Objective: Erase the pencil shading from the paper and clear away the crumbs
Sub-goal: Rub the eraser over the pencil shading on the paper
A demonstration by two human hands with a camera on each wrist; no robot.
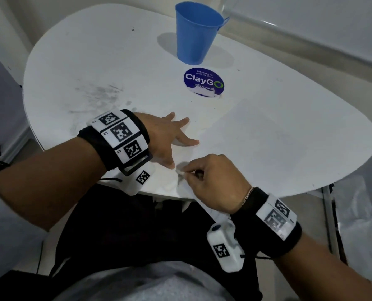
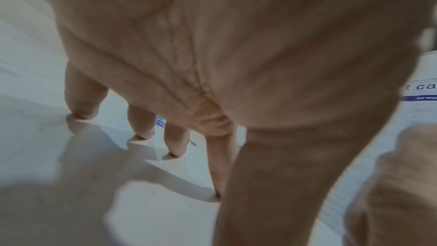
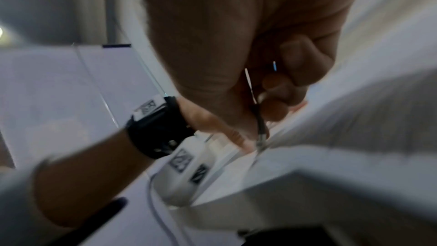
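The left hand point(image 2: 212, 54) fills most of the view, palm down, its fingers point(image 2: 141, 121) straight and spread with the tips touching the white surface point(image 2: 35, 82). At the right edge lies a printed paper point(image 2: 423, 104) (blue band, a few letters legible). The other hand point(image 2: 397, 184), blurred, shows in the lower right corner, over the paper.

My table point(image 1: 267, 131) is white, smudged grey at its left. The cup point(image 1: 197, 31) is plain blue. The round sticker point(image 1: 203, 82) is dark blue with white lettering and a green swirl. Black wristbands point(image 1: 119, 137) carry black-and-white checkered squares.
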